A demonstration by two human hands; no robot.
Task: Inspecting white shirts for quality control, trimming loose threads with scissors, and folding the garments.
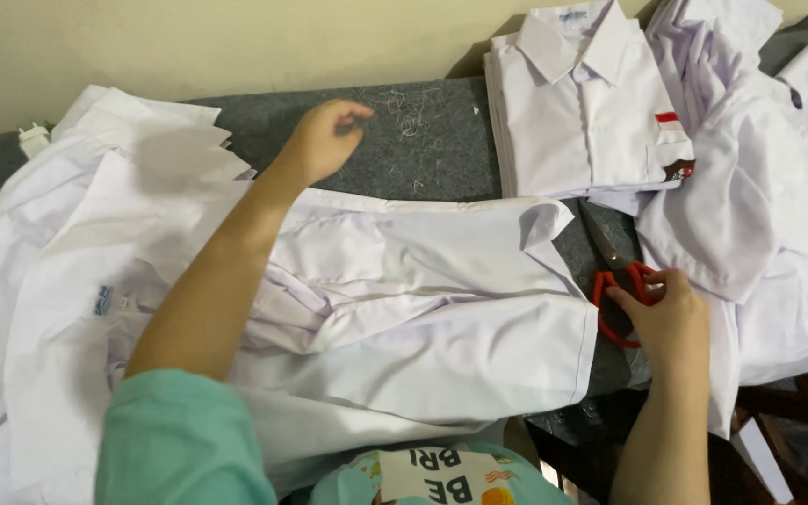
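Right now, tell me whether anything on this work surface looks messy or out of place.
Loose thread clippings lie scattered on the grey felt surface, just beyond the left hand. A heap of white shirts at the right is crumpled, unlike the folded shirt stack beside it. The right hand rests on red-handled scissors.

Scissors (617, 281) handles partly hidden under right hand (668, 323); left hand (324, 140) fingertips blurred.

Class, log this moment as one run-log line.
left hand: pinched above grey mat | right hand: on red-handled scissors | white shirt: spread between
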